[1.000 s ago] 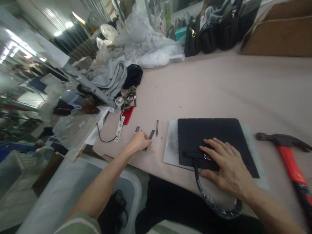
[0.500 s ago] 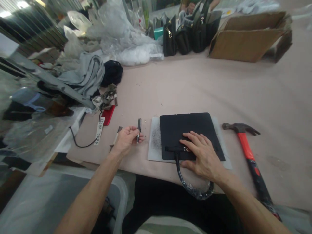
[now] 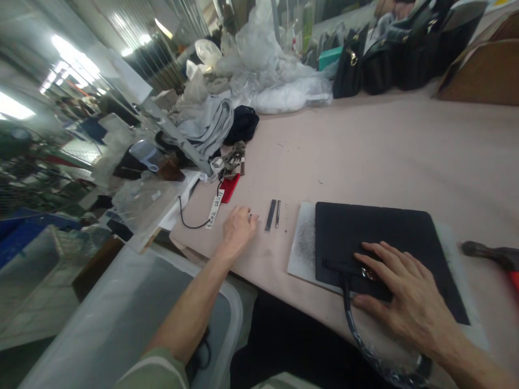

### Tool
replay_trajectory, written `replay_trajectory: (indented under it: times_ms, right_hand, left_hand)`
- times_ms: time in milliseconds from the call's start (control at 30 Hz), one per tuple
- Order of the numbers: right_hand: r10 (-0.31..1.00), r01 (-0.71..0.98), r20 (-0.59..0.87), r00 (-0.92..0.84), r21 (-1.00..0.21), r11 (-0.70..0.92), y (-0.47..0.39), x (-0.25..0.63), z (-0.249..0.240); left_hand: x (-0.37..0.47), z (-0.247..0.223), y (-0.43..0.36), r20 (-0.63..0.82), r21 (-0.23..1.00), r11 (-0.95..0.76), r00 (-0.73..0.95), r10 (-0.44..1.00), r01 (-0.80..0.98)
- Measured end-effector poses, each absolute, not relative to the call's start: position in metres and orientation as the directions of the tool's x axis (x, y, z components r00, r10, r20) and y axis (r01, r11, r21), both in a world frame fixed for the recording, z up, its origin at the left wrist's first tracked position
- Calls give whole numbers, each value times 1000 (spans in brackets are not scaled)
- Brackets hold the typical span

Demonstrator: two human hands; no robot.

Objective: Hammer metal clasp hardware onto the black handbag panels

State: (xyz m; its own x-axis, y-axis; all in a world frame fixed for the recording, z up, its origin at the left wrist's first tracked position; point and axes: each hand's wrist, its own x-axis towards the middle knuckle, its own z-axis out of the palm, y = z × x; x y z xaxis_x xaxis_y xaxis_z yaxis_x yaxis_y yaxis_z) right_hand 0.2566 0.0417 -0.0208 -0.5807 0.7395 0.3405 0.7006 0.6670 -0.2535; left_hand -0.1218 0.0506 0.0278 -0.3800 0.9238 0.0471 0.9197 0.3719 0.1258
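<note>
My right hand (image 3: pixel 405 294) lies spread on a flat black bag panel (image 3: pixel 377 229), its fingers near a shiny metal fitting (image 3: pixel 368 274). A black handle (image 3: pixel 354 324), partly in clear wrap, loops from the panel toward my lap. Beneath the panel is a pale board (image 3: pixel 302 243) with a speckled dark patch. To the left, my left hand (image 3: pixel 239 227) is low over the table with its fingers curled together; a small dark spot shows at the fingertips, but what they hold is hidden. Just right of it lie a dark flat bar (image 3: pixel 270 216) and a thin metal rod (image 3: pixel 278 214).
A hammer (image 3: pixel 492 253) lies at the right edge, partly cut off. Beyond my left hand are a red card-like object (image 3: pixel 230 188) and a white tag (image 3: pixel 215 208) on a black cord. Plastic wrap (image 3: pixel 284 92), black handbags (image 3: pixel 379 67) and a cardboard box (image 3: pixel 486 75) stand behind.
My view has swung left. My left hand has moved left from the narrow metal tool at its fingers; the bar and rod now lie uncovered on the table. My right hand stays on the panel.
</note>
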Motion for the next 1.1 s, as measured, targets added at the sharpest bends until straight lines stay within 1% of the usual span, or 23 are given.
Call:
replay_trajectory:
  times_ms: [33, 133, 200, 267, 333, 367, 400, 467, 500, 533, 567, 633, 700, 733, 833, 967, 1100]
  right_hand:
    - [739, 700, 341, -581, -255, 667, 42, 256, -20]
    - [750, 703, 323, -577, -271, 657, 40, 255, -18]
    - [766, 712, 294, -571, -287, 641, 39, 254, -14]
    - [784, 724, 253, -567, -301, 621, 36, 253, -10]
    - [801, 736, 217, -559, -316, 599, 35, 252, -6]
    - [808, 741, 201, -553, -324, 588, 34, 252, -4]
    - [815, 745, 187, -548, -332, 578, 33, 251, -2]
    - [823, 748, 163, -544, -351, 564, 32, 251, 1]
    - [825, 748, 153, -543, -359, 559, 32, 250, 2]
    - [827, 747, 147, -542, -366, 555, 32, 250, 3]
    - [829, 747, 143, -541, -371, 552, 32, 250, 4]
    - [830, 746, 142, -539, -378, 548, 32, 250, 4]
    - [831, 745, 137, -540, -381, 547, 32, 250, 4]
    - [831, 747, 130, -541, -381, 545, 32, 250, 3]
    - [832, 750, 123, -540, -377, 543, 32, 250, 3]
    - [834, 752, 128, -537, -375, 542, 32, 249, 3]
    - [835, 750, 132, -535, -380, 541, 32, 249, 4]
  left_hand:
    - [-132, 30, 47, -12, 84, 402, -403, 915, 912]
    - [-160, 31, 41, -260, -20, 460, -449, 855, 888]
    - [-174, 28, 42, -364, -36, 439, -421, 831, 898]
    - [-183, 23, 44, -416, -3, 424, -387, 823, 906]
    - [-187, 18, 44, -461, 75, 463, -381, 801, 883]
    - [-188, 17, 43, -480, 147, 503, -383, 789, 852]
    - [-187, 17, 42, -493, 249, 544, -379, 784, 801]
    - [-181, 20, 37, -501, 515, 584, -333, 799, 627]
    - [-175, 23, 34, -496, 648, 573, -292, 818, 502]
    - [-166, 27, 31, -489, 753, 548, -248, 836, 364]
    - [-155, 31, 29, -477, 825, 516, -206, 854, 229]
    - [-127, 36, 27, -450, 890, 455, -136, 883, 6]
    - [-95, 35, 27, -408, 909, 395, -87, 909, -130]
    - [-79, 33, 28, -376, 918, 360, -71, 924, -166]
    - [-40, 21, 32, -246, 956, 234, -47, 968, -178]
    - [-12, 9, 35, -72, 996, 73, 32, 997, -44]
    - [-2, 8, 32, 60, 995, -66, 82, 995, 72]
